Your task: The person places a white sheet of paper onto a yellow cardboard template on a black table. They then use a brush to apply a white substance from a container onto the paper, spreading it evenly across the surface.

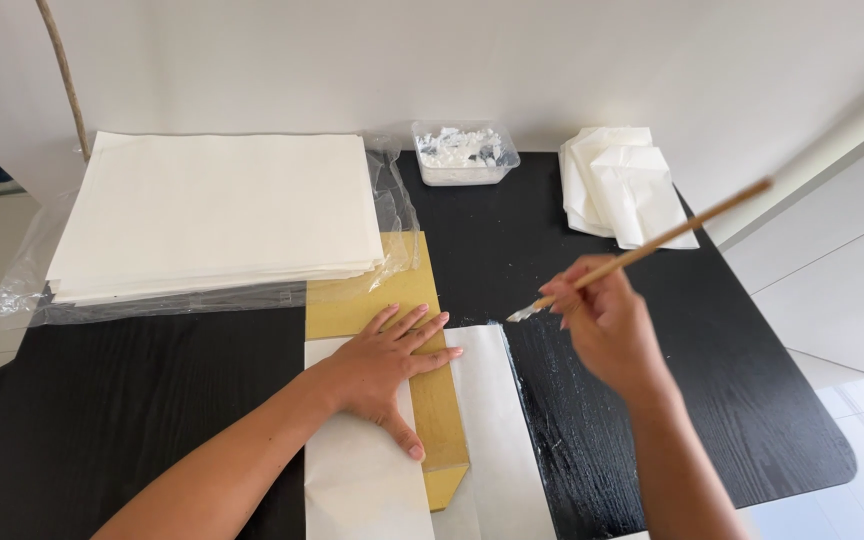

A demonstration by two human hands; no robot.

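Observation:
My left hand (387, 368) lies flat, fingers spread, on a gold sheet (377, 295) and a white paper (357, 480) folded over it. Another white strip of paper (492, 430) lies to the right of the gold band. My right hand (607, 330) holds a wooden-handled brush (652, 245), raised above the table, its white bristle tip (524, 313) pointing left toward the upper edge of the white strip. Wet smears show on the black table (572, 420) beside the paper.
A thick stack of white sheets (217, 210) on clear plastic wrap sits at the back left. A clear tub of white paste (464, 152) stands at the back middle, folded white papers (627, 185) at the back right. A rope (64, 75) hangs at the left wall.

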